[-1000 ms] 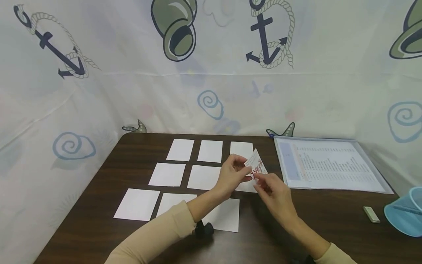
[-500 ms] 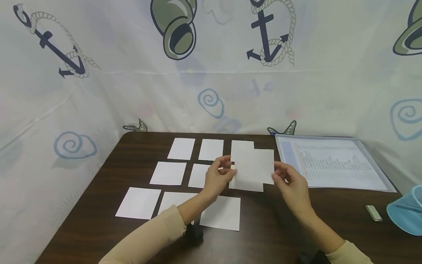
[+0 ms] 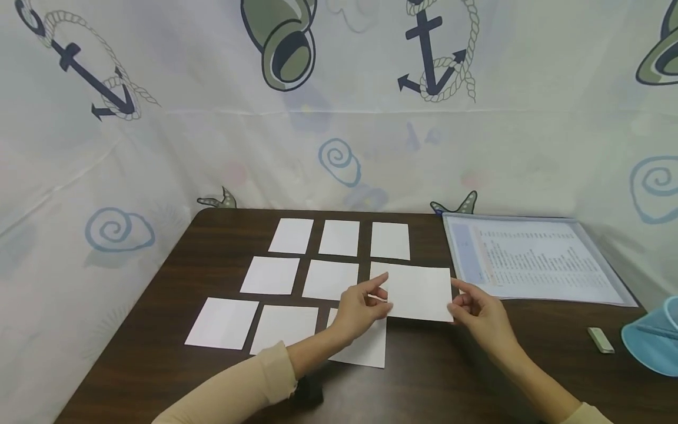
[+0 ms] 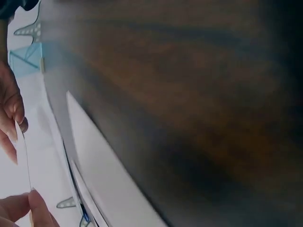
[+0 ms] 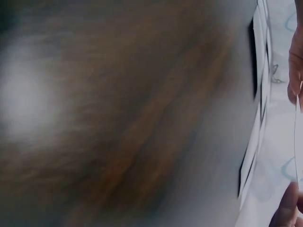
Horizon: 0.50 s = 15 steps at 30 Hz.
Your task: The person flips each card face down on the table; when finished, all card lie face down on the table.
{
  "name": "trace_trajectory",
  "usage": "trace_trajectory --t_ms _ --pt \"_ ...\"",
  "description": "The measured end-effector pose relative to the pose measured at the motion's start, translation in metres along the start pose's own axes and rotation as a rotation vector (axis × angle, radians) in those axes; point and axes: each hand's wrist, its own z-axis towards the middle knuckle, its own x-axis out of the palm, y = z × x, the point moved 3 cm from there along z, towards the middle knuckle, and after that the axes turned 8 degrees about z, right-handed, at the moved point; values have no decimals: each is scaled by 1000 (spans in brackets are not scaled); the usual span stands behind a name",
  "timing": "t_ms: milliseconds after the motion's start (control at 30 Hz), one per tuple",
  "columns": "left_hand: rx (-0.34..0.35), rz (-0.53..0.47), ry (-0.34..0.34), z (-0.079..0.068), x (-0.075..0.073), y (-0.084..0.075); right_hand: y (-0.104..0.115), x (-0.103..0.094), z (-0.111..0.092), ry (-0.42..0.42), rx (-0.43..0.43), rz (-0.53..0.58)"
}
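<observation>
A white card (image 3: 421, 297) is held by its side edges between my two hands, blank face toward the head camera. My left hand (image 3: 357, 309) pinches its left edge with thumb and fingers. On the opposite edge, my right hand (image 3: 482, 312) has the same kind of pinch. The held card overlaps the right-hand card of the middle row, so their borders blend. In the left wrist view the card (image 4: 22, 158) appears edge-on, slightly bowed and off the table. My left forearm partly covers the front row's right card (image 3: 365, 347).
White cards lie in rows on the dark wooden table (image 3: 424, 377), including a back-row card (image 3: 390, 240) and a front-left card (image 3: 222, 324). A sleeved printed sheet (image 3: 540, 259) lies at back right. An eraser-like white block (image 3: 601, 340) sits near a blue cup (image 3: 654, 341).
The card was first tilted, with red markings showing. It was then turned to its blank face, and both hands have since lowered it toward the front of the table.
</observation>
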Motion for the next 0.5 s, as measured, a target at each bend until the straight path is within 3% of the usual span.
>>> trace_trajectory --t_ms 267,500 --pt "82 167 99 -13 10 2 -11 -9 -10 155 150 -80" --pt "76 252 198 -21 20 4 -17 -11 -20 312 195 -61"
